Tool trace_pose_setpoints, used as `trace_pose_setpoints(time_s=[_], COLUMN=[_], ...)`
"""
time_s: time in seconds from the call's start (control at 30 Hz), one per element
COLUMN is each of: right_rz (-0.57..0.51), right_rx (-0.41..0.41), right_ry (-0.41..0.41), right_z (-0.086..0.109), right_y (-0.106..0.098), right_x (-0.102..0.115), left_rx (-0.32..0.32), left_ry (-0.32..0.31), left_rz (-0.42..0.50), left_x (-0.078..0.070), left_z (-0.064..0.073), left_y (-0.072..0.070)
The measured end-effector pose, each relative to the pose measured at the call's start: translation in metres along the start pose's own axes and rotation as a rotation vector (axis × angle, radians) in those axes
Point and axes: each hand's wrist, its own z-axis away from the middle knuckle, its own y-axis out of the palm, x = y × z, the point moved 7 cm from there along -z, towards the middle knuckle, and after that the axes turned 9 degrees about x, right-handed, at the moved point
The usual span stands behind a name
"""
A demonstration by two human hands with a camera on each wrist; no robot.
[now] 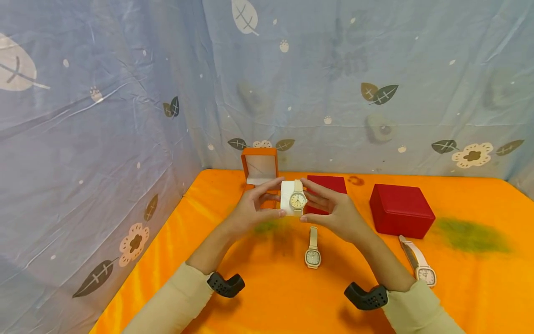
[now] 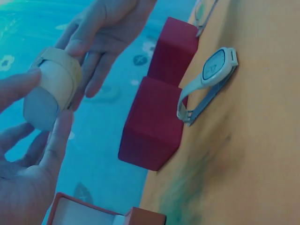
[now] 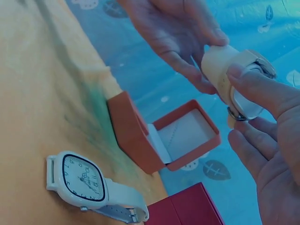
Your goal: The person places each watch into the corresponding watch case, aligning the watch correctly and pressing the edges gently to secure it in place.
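A wristwatch (image 1: 298,200) with a cream strap is wrapped around a white watch pillow (image 1: 285,198), held up above the table in front of me. My left hand (image 1: 254,204) pinches the left end of the pillow between thumb and fingers. From the other side, my right hand (image 1: 335,208) pinches the watch at its strap, thumb below and fingers above in the head view. Below the hands a second wristwatch (image 1: 313,258), with a squarish face, lies on the table. An orange watch box (image 1: 259,152) stands with its lid up behind my left hand.
One red box (image 1: 327,182) stands behind my right hand, partly covered by it. Another red box (image 1: 402,211), lid down, is farther right. A third wristwatch (image 1: 425,276) with a pale strap lies before it. Patterned cloth (image 1: 313,83) hangs behind the orange table cover (image 1: 283,297).
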Motion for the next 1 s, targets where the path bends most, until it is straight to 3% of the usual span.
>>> trace_pose_setpoints(time_s=[0.27,0.5,1.0], right_rz=[0.057,0.043,0.063], right_rx=[0.028,0.044,0.025], right_ry=[0.01,0.003,-0.03], right_z=[-0.0002,-0.0001,-0.0006], right_y=[-0.0011,0.0008,0.0041], right_x=[-0.0018,0.0009,0.0033], left_rx=[-0.012,-0.015,-0.005], left_ry=[0.02,0.009,0.011], left_rz=[-0.014,-0.032,-0.023], left_x=[-0.0012,-0.0002,-0.0009], left_z=[-0.0001,0.0005,0.0004], left_y=[0.0005,-0.0015,0.0004])
